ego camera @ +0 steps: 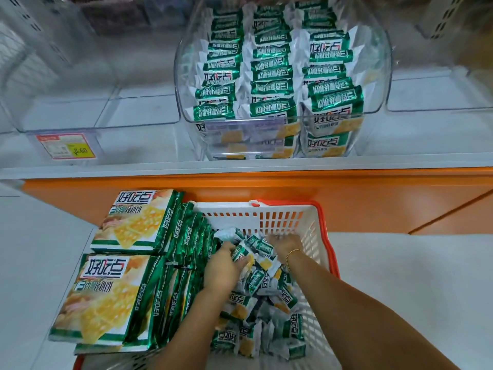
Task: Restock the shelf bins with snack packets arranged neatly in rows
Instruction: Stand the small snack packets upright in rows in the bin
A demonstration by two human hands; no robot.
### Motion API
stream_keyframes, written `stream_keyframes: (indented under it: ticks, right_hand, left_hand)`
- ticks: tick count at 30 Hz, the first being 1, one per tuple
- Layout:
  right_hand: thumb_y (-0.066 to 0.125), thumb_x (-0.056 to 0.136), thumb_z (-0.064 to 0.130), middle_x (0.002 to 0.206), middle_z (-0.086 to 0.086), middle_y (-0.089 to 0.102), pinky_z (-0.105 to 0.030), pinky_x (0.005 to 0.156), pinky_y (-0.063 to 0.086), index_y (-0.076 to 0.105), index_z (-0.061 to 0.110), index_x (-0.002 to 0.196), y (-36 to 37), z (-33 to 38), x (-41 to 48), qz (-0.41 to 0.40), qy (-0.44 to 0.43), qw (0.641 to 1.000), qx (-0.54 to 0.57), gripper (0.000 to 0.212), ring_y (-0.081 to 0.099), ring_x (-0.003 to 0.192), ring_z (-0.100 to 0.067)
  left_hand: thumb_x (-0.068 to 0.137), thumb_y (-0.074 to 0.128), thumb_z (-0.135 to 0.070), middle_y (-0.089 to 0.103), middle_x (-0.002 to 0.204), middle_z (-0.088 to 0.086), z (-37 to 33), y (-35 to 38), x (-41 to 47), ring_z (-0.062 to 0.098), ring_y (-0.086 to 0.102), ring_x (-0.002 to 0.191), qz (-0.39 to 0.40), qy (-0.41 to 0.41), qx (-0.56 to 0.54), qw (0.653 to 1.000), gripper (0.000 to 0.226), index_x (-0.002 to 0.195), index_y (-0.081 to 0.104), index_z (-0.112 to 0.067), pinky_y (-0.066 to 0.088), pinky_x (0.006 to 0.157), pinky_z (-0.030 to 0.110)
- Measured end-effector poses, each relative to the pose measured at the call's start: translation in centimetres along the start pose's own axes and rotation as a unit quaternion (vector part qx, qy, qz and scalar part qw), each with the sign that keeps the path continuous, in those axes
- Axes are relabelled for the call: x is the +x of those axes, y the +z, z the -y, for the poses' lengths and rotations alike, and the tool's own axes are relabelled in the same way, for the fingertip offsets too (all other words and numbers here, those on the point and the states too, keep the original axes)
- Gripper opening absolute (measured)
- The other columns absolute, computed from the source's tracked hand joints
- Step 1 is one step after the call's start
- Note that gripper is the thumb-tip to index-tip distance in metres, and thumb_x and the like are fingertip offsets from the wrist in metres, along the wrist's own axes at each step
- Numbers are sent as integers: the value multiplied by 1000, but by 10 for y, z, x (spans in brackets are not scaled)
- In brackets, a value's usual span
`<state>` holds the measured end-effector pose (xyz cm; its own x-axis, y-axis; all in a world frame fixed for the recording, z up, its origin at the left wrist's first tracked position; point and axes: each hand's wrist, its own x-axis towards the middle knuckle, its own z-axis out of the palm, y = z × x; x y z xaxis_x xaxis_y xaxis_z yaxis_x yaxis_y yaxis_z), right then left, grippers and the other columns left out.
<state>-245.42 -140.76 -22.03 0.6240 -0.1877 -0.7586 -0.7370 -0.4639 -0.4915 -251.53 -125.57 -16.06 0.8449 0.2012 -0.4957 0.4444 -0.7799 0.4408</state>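
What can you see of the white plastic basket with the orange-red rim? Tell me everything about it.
The white plastic basket has slotted walls and an orange-red rim, and stands low before the orange shelf base. A loose heap of small green-and-white snack packets fills it; large flat green packs lie stacked over its left side. Both hands reach in: the left hand grips packets, the right hand's fingers are blurred.

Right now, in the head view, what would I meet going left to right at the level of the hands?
Flat big packs → upright green packs → left hand → the snack packet it grips → right hand → red basket rim.
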Motion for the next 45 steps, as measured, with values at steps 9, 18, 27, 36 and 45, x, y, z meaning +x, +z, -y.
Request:
stream_keyframes:
  ticks: [9,18,27,36,45]
  right_hand:
    - [73,80,9,123,-18,57,-33,84,53,34,-3,140,-9,18,-8,147,-17,980,-130,72,58,89,-24]
    - [70,80,11,90,-7,57,-29,60,41,61,7,99,-67,63,-92,160,-307,874,-340,21,50,67,-16]
    - [51,96,25,109,-9,53,-44,71,52,36,22,130,-148,98,-198,121,-458,677,-563,37,57,84,-23]
    - [56,93,36,87,9,46,-18,61,38,45,21,121,-216,107,-245,27,-584,700,-410,34,43,71,-2]
    - [66,65,59,114,28,54,-7,80,45,45,36,135,-289,130,-279,-38,-536,787,-303,77,53,92,16]
  left_hand:
    - [82,72,-27,62,85,1,-12,-15,-1,11,53,64,-62,-60,-163,983,35,111,58,-15,45,57,25]
    - [88,65,-22,49,73,0,-36,-56,-13,17,50,60,-99,6,-203,974,39,122,51,-10,41,53,17]
    - [96,48,-34,57,74,2,-92,-88,-59,1,55,58,58,177,-232,955,23,93,60,-15,47,60,12]
    - [58,61,-79,65,87,-16,-137,-119,-95,-1,60,81,87,348,-216,908,62,104,55,-36,44,66,15]
    - [75,57,-56,65,103,-13,-229,-162,-108,3,61,94,-56,447,-220,865,46,112,51,-29,48,75,25]
